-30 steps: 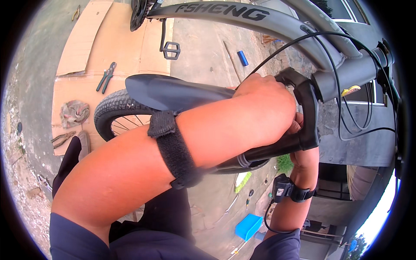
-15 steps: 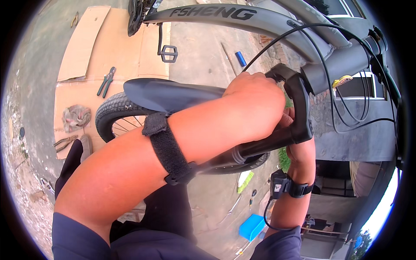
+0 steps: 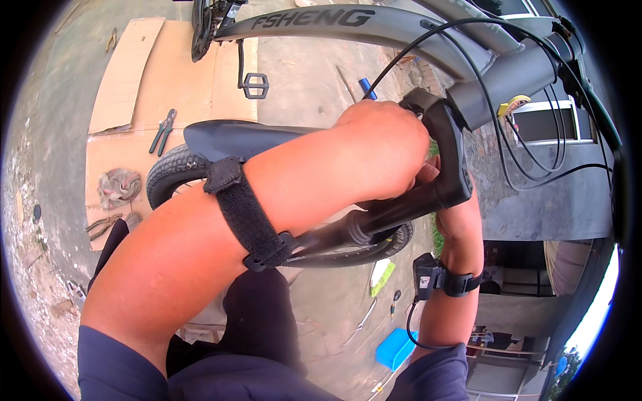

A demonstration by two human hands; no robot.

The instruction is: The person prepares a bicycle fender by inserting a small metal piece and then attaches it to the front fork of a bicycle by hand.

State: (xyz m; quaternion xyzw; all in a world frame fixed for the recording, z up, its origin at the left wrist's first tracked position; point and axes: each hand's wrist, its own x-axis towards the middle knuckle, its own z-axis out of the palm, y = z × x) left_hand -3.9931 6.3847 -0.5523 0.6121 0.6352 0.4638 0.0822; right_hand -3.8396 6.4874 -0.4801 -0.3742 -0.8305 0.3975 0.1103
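Observation:
A grey bicycle frame (image 3: 348,23) hangs across the top, its black suspension fork (image 3: 441,167) right in front of me. My left hand (image 3: 381,144) is closed over the fork crown, its forearm crossing the view with a black strap (image 3: 244,214) around it. My right hand (image 3: 451,207) comes up from below and grips the fork beneath the crown; it is mostly hidden by the fork and the left hand. A black band with a small device (image 3: 441,277) sits on the right wrist. The front wheel (image 3: 174,170) and black mudguard (image 3: 234,137) lie under my left arm.
Flattened cardboard (image 3: 154,73) covers the ground at left, with pliers (image 3: 162,130), a rag (image 3: 119,187) and more hand tools (image 3: 100,226) on it. A pedal and crank (image 3: 253,83) hang from the frame. A blue box (image 3: 396,347) and loose tools lie on the concrete below. Black cables (image 3: 521,154) loop at right.
The view has shifted slightly; both hands stay on the fork, and the left hand has slid a little along the crown.

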